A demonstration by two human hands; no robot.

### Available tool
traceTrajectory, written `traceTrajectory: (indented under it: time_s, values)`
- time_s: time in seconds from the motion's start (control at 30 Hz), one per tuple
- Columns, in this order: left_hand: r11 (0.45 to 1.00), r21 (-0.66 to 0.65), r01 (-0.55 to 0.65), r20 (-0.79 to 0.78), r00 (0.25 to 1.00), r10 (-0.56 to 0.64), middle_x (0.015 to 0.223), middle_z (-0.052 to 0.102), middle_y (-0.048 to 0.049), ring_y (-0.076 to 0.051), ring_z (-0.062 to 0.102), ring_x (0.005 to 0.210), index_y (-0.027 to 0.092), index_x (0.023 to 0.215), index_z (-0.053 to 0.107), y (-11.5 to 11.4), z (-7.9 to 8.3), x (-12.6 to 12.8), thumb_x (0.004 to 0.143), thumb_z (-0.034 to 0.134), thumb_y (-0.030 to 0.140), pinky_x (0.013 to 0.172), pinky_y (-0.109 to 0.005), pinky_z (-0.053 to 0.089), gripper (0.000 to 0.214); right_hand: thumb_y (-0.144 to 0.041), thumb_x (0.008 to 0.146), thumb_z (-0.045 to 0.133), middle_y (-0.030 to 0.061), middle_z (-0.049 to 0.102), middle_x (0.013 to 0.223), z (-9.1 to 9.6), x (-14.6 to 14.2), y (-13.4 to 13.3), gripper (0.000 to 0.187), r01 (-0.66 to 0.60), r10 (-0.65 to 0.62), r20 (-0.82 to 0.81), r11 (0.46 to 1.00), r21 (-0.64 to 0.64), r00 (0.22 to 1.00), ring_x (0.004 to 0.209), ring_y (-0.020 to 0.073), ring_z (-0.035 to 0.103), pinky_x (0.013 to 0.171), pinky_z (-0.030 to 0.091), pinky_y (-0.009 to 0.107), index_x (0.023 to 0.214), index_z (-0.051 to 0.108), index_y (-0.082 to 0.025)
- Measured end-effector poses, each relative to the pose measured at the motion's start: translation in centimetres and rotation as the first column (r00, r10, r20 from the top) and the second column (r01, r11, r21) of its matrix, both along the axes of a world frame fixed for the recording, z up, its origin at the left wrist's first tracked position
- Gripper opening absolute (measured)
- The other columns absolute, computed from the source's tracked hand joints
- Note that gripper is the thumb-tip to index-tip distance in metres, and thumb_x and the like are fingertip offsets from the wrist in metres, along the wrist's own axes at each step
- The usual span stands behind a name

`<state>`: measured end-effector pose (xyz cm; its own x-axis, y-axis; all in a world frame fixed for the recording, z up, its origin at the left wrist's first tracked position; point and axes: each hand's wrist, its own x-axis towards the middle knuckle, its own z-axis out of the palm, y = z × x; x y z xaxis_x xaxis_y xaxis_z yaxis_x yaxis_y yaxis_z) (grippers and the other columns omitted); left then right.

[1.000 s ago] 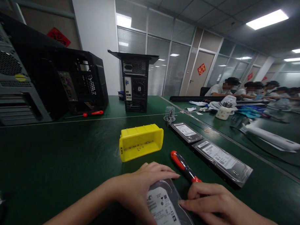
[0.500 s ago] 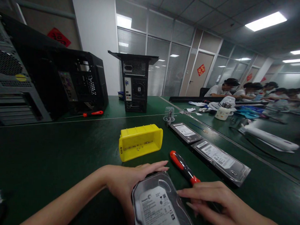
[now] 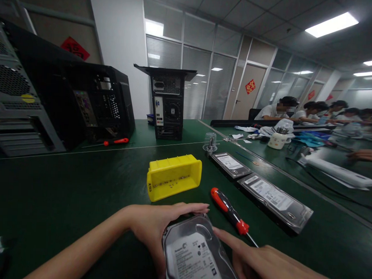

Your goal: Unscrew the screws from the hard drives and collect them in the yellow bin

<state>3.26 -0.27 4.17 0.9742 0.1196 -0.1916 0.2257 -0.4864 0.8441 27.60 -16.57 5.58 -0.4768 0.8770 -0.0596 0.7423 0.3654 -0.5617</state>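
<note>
A hard drive (image 3: 194, 253) with a white label lies at the bottom of the view, its near end cut off by the frame. My left hand (image 3: 158, 226) is wrapped around its left side and far end. My right hand (image 3: 258, 258) grips the drive's right edge, with the index finger stretched along it; some of its fingers are hidden. Just beyond the right hand, a red-and-black screwdriver (image 3: 229, 210) rests on the table, its shaft pointing toward that hand. Past the drive, a yellow bin (image 3: 174, 179) on its side has a few small screws inside.
Two more hard drives (image 3: 271, 195) lie at the right, near a clear plastic cup (image 3: 210, 141). Computer cases (image 3: 169, 102) stand at the back and left. Another screwdriver (image 3: 116, 141) lies by them. A white mug (image 3: 276, 139) and clutter are farther right, with people seated beyond.
My right hand has moved left and in against the drive's right edge, uncovering the screwdriver's shaft. My left hand keeps its hold. Another person's hand has appeared at the far right.
</note>
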Motion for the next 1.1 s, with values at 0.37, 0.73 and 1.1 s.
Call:
traceTrajectory:
  time_s: [0.37,0.73,1.1]
  values:
    - [0.998,-0.023,-0.06,0.007,0.998,0.061,0.155,0.02,-0.0061,-0.03,0.014,0.142,0.033,0.148,0.011,1.9,0.0,-1.7,0.046,0.091,0.032,0.114,-0.048,0.007,0.129,-0.039,0.068,0.075,0.0123,0.059,0.126,1.1,-0.8,1.6,0.097,0.051,-0.042,0.052,0.983,-0.175,0.998,0.104,0.0275,0.062,0.091,0.049,0.041,0.147,0.022,-0.026]
    - [0.996,-0.023,-0.084,-0.016,0.996,0.084,0.156,0.016,-0.0045,-0.031,0.011,0.142,0.032,0.148,0.012,2.7,-0.3,-2.8,0.045,0.091,0.031,0.115,-0.048,0.006,0.129,-0.028,0.096,0.037,0.0048,0.063,0.11,2.1,-0.9,4.4,0.045,-0.128,0.112,0.135,0.985,0.115,0.984,0.095,0.0179,0.061,0.083,0.048,0.033,0.14,0.035,-0.031]
    - [0.991,-0.064,-0.115,-0.036,0.993,0.113,0.156,0.016,-0.0044,-0.031,0.01,0.142,0.031,0.148,0.013,2.7,-0.2,-2.8,0.044,0.091,0.025,0.115,-0.048,0.004,0.13,-0.018,0.094,0.037,0.0055,0.056,0.123,0.4,-0.9,4.2,0.046,-0.209,0.155,0.244,0.954,0.214,0.957,0.108,0.0201,0.057,0.088,0.049,0.035,0.139,0.038,-0.031]
